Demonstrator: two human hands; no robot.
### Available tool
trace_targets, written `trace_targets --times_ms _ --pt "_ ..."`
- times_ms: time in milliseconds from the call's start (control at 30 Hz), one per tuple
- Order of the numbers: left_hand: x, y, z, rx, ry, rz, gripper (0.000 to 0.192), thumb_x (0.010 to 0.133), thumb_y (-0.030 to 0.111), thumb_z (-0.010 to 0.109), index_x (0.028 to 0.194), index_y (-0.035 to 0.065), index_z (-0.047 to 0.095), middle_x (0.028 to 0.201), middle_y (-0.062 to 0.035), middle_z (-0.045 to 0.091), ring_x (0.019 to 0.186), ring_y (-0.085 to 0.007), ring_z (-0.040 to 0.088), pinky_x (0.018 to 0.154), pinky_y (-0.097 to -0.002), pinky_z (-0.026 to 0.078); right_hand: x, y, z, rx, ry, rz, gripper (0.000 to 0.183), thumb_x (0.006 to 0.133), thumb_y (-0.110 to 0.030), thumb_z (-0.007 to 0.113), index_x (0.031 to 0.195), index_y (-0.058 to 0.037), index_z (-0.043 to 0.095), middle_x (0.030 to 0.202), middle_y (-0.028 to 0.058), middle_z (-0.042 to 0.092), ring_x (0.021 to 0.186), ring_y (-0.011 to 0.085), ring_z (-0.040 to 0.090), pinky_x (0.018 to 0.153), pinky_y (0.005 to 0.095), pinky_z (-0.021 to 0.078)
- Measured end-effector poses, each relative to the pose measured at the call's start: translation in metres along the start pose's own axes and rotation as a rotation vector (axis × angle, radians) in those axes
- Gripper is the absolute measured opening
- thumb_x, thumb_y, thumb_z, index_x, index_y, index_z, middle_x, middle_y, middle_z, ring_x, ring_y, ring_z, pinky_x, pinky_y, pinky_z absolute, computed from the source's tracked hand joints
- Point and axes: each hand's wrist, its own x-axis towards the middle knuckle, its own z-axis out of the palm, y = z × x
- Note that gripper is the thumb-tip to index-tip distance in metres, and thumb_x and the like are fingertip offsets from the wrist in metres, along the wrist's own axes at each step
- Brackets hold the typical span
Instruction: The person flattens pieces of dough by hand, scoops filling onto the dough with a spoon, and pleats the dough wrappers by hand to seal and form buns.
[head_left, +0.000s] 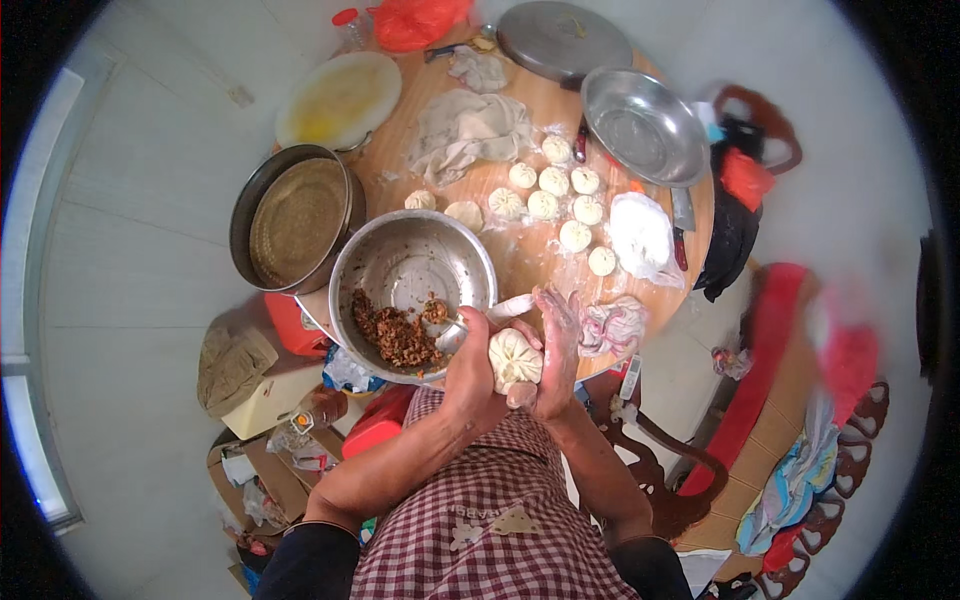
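A pleated, filled dough bun (514, 358) sits between my two hands, its gathered top facing up. My left hand (474, 364) cups it from the left, and my floury right hand (557, 352) presses against its right side. Left of them stands a steel bowl (459, 247) with chopped brown filling (394, 330) along its near side. A spoon (436, 310) loaded with filling lies in that bowl; its handle runs up to my left hand, and I cannot tell whether the fingers touch it. Several finished buns (553, 181) are spread over the floured table (536, 259).
A flat dough round (465, 216) lies behind the bowl. A steamer pot (296, 217) stands left, an empty steel basin (645, 127) back right. Beside a flour bag (642, 234) lies a knife (682, 217). Cloths (476, 131) and a crumpled patterned cloth (613, 326) rest on the table.
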Motion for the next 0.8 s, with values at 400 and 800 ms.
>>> trace_targets --times_ms 400,800 --pt "-0.008 0.012 0.013 -0.026 -0.152 0.034 0.097 0.095 0.078 0.011 0.155 0.0058 0.036 0.155 -0.0141 0.044 0.142 -0.0298 0.044 0.12 -0.045 0.033 -0.003 -0.009 -0.002 0.13 -0.013 0.004 0.116 0.078 -0.062 0.077 0.152 0.0101 0.024 0.147 0.0335 0.044 0.137 0.0478 0.045 0.117 0.0536 0.0322" --pt "-0.001 0.001 0.016 0.406 0.189 -0.182 0.08 0.103 0.068 0.02 0.142 0.0035 0.048 0.131 -0.0161 0.061 0.118 -0.0266 0.063 0.099 -0.0381 0.053 -0.007 0.009 -0.009 0.046 -0.119 -0.102 0.109 0.072 -0.08 0.065 0.137 0.0062 0.049 0.126 0.0217 0.065 0.118 0.0367 0.063 0.115 0.0584 0.0334"
